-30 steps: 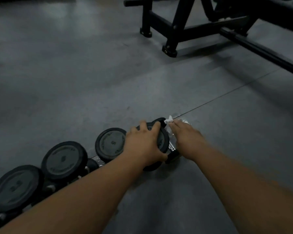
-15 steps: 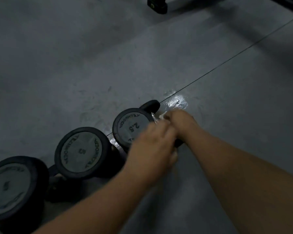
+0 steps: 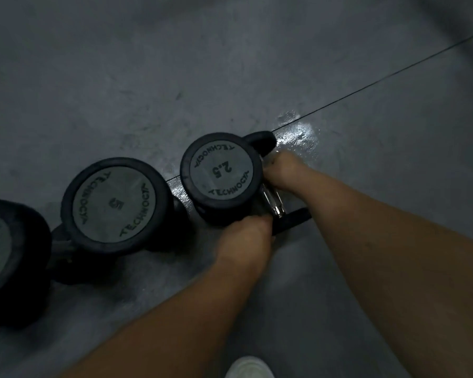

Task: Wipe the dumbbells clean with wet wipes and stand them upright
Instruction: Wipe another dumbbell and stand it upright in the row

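Standing on its end in the middle of the frame is the 2.5 dumbbell (image 3: 220, 173). Its flat round top faces up and the number is easy to read. Just to its right, a lying dumbbell (image 3: 263, 139) rests on its side on the grey floor (image 3: 148, 64). One black end pokes out above the 2.5 dumbbell and the other black end sits lower down. The shiny handle (image 3: 272, 200) runs between them.

The right hand (image 3: 283, 173) comes in from the lower right and sits on that handle, with its fingers curled over it, holding it. The left hand (image 3: 246, 241) comes up from the bottom of the frame and touches the lower edge of the 2.5 dumbbell. Its fingers bend down out of sight there, so I cannot tell if it grips anything. It is too dark to tell if either hand has a wipe.

To the left, the 5 dumbbell (image 3: 115, 205) stands upright, close beside the 2.5 dumbbell. A third dumbbell (image 3: 0, 255) stands at the left edge, partly cut off.

A wet patch (image 3: 295, 135) shines on the floor just right of the lying dumbbell's top end. A thin dark line (image 3: 380, 80) runs from there to the upper right. The tip of a white shoe (image 3: 249, 368) shows at the bottom edge.
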`<state>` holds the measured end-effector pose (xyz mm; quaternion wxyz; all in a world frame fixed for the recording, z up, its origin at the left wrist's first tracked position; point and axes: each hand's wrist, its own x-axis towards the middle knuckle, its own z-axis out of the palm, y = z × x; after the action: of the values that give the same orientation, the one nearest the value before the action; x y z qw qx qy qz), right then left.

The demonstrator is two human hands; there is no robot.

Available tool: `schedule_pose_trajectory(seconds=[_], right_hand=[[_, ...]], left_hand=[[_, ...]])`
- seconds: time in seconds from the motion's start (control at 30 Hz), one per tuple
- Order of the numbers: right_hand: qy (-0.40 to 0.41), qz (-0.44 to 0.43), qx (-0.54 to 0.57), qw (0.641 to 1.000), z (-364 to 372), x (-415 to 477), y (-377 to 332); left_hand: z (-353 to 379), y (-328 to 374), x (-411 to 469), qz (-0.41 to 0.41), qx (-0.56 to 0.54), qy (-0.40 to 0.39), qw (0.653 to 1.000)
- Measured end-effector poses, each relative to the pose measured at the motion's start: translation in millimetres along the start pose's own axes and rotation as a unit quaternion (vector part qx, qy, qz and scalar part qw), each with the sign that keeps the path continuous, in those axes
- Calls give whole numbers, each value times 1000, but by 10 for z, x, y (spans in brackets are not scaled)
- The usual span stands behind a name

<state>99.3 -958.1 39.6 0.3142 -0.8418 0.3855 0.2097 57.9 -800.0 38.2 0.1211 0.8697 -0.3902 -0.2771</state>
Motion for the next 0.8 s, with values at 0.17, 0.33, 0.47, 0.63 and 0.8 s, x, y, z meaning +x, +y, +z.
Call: schedule_pose_trajectory(seconds=[0.17,0.33,0.47,0.63,0.8], right_hand=[[-10,84,98,992,285,-459,360],[-54,176,283,941,930,-1199,480],[-103,182,357,910,1467,-1781,148],[-117,149,370,910,2124,-2393,-588],[-81,176,419,887,2954,-2701,-1320]], left_hand=[[120,-387,-520,40,13,-38,998],[274,-853,-1347,30,-121,-105,987],[519,-1027,-2294,-114,-217,-83,966],[439,-1447,-3221,-212,-275,64,936],[283,-2240,-3758,-266,-273,47,923]])
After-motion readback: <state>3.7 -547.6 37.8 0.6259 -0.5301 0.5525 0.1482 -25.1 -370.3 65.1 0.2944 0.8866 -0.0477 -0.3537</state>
